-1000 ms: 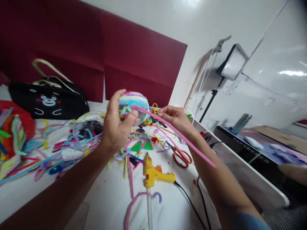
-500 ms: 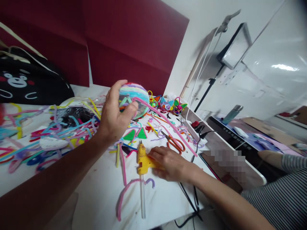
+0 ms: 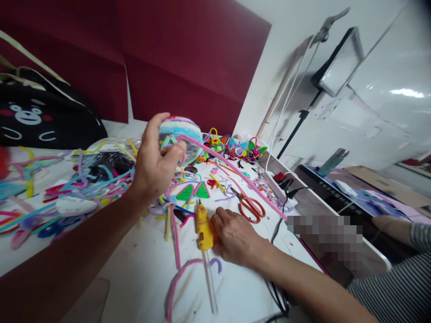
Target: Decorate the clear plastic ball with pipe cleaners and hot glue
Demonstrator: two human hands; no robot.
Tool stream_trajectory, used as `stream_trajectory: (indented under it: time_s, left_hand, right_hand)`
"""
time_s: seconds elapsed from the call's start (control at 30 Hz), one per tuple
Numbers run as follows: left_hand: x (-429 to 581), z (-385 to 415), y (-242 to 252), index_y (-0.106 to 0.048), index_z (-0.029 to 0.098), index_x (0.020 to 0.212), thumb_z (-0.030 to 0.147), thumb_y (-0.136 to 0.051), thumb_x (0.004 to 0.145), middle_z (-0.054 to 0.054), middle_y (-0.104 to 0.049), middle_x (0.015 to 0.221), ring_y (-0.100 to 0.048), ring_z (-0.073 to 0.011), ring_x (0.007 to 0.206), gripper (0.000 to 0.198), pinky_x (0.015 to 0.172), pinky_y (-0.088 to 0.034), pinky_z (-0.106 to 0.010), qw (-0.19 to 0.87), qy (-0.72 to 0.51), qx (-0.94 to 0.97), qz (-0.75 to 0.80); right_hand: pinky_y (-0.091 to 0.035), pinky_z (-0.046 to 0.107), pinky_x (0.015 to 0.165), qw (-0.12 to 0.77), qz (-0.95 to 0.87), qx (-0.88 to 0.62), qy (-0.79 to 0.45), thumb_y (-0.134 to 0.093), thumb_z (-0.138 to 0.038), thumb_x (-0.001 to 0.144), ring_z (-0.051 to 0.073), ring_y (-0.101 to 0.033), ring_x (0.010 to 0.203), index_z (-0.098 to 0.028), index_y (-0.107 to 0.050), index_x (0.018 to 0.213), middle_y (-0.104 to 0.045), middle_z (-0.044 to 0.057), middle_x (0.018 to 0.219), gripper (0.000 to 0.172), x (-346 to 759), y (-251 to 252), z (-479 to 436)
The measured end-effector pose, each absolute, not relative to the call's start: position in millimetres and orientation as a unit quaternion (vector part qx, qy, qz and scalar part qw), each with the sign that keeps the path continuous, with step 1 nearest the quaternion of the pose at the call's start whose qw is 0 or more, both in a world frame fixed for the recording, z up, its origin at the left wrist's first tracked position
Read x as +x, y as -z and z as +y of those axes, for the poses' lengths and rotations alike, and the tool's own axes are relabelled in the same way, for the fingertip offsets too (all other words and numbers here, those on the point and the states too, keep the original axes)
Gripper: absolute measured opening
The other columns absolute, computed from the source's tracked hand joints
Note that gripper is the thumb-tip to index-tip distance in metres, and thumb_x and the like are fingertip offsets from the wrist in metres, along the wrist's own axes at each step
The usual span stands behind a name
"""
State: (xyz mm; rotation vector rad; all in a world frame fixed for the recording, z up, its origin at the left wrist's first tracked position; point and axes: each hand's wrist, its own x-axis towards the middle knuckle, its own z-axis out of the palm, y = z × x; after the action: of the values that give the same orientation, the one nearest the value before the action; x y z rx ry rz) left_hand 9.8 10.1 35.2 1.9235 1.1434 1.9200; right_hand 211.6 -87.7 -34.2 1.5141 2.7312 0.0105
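My left hand [image 3: 153, 163] is raised above the table, closed round a ball [image 3: 183, 134] wrapped in pastel pipe cleaners. Its thumb pins a long pink pipe cleaner [image 3: 235, 172] to the ball, and the loose end slants down to the right. My right hand [image 3: 234, 235] lies on the white table [image 3: 148, 278], fingers closed round the handle of a yellow glue gun [image 3: 204, 224]. A clear glue stick [image 3: 210, 285] sticks out of the gun's back toward me.
Loose coloured pipe cleaners [image 3: 77, 188] litter the table's left and middle. Orange-handled scissors [image 3: 251, 207] and two green triangles [image 3: 193, 192] lie beyond the gun. Small pipe-cleaner figures [image 3: 247, 151] stand at the far edge. A black bear-face bag [image 3: 40, 119] sits at back left. Cables [image 3: 279, 287] trail off right.
My right hand let go of the pink pipe cleaner, dropped to the table and closed on the glue gun. The left hand has kept the ball raised.
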Motion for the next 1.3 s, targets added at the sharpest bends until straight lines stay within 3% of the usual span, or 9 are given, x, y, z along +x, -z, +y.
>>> stream_trajectory:
  time_s: [0.1,0.23,0.4,0.5,0.6,0.77,1.07,1.23,1.3]
  left_hand:
    - [7,12,-36,-0.049,0.012,0.142,0.024,-0.062,0.084,-0.011,-0.060,0.141,-0.058,-0.0285,0.124,0.061,0.112,-0.044,-0.045,0.082,-0.647,0.637,0.411]
    - [3,16,-33,-0.048,0.011,0.143,0.028,-0.062,0.082,-0.012,-0.057,0.143,-0.055,-0.0312,0.128,0.064,0.115,-0.040,-0.048,0.067,-0.644,0.637,0.418]
    - [1,23,-23,-0.046,0.008,0.144,0.035,-0.058,0.085,-0.019,-0.056,0.139,-0.053,-0.0351,0.132,0.067,0.115,-0.041,-0.050,0.016,-0.615,0.659,0.433]
    - [4,23,-18,-0.048,0.012,0.142,0.035,-0.056,0.085,-0.016,-0.057,0.136,-0.053,-0.0334,0.131,0.062,0.115,-0.041,-0.047,-0.017,-0.601,0.678,0.423]
    - [7,22,-13,-0.046,0.013,0.143,0.035,-0.054,0.088,-0.016,-0.054,0.139,-0.051,-0.0327,0.133,0.059,0.116,-0.040,-0.047,-0.050,-0.582,0.708,0.397]
    - [12,19,-6,-0.045,0.014,0.143,0.036,-0.055,0.090,-0.017,-0.052,0.141,-0.049,-0.0323,0.136,0.059,0.118,-0.037,-0.047,-0.084,-0.563,0.737,0.363]
    - [25,3,-2,-0.040,0.015,0.146,0.035,-0.055,0.093,-0.019,-0.047,0.148,-0.042,-0.0307,0.144,0.058,0.122,-0.032,-0.048,-0.055,-0.537,0.778,0.321]
    - [26,-6,-4,-0.041,0.012,0.145,0.033,-0.053,0.093,-0.019,-0.046,0.149,-0.041,-0.0295,0.144,0.057,0.122,-0.032,-0.047,-0.051,-0.521,0.791,0.317]
    - [27,-9,-6,-0.041,0.011,0.144,0.032,-0.053,0.092,-0.019,-0.047,0.148,-0.042,-0.0293,0.143,0.057,0.122,-0.031,-0.046,-0.053,-0.518,0.794,0.315]
  right_hand:
    - [-0.052,0.035,0.070,-0.011,0.875,0.484,-0.003,-0.055,-0.024,0.081,0.025,-0.063,0.084,-0.012,-0.059,0.109,-0.062,0.012,0.103,0.030,215,30,-86]
    - [-0.052,0.034,0.068,-0.056,0.880,0.472,0.008,-0.053,-0.022,0.079,0.023,-0.063,0.086,-0.016,-0.056,0.109,-0.061,0.010,0.107,0.030,221,22,-92]
    - [-0.055,0.037,0.070,-0.197,0.885,0.412,0.093,-0.057,-0.021,0.076,0.026,-0.065,0.090,-0.018,-0.052,0.112,-0.062,0.011,0.108,0.037,228,25,-106]
    - [-0.056,0.036,0.081,-0.269,0.878,0.371,0.138,-0.069,-0.021,0.077,0.025,-0.066,0.099,-0.025,-0.046,0.121,-0.062,0.009,0.115,0.050,235,26,-110]
    - [-0.055,0.031,0.081,-0.335,0.866,0.327,0.177,-0.074,-0.022,0.079,0.022,-0.066,0.101,-0.031,-0.043,0.127,-0.062,0.006,0.115,0.058,243,21,-110]
    - [-0.054,0.031,0.073,-0.420,0.819,0.300,0.250,-0.069,-0.039,0.087,0.022,-0.066,0.090,-0.035,-0.055,0.123,-0.066,0.006,0.107,0.039,250,8,-108]
    - [-0.058,0.040,0.064,-0.506,0.749,0.304,0.302,-0.065,-0.067,0.082,0.027,-0.062,0.068,-0.040,-0.069,0.115,-0.063,0.004,0.073,0.042,253,13,-103]
    - [-0.058,0.036,0.074,-0.521,0.729,0.297,0.331,-0.080,-0.063,0.072,0.020,-0.061,0.068,-0.028,-0.073,0.112,-0.064,0.005,0.085,0.054,255,17,-103]
    - [-0.057,0.036,0.075,-0.525,0.723,0.293,0.340,-0.079,-0.061,0.076,0.020,-0.062,0.073,-0.026,-0.072,0.114,-0.064,0.006,0.092,0.052,256,18,-104]
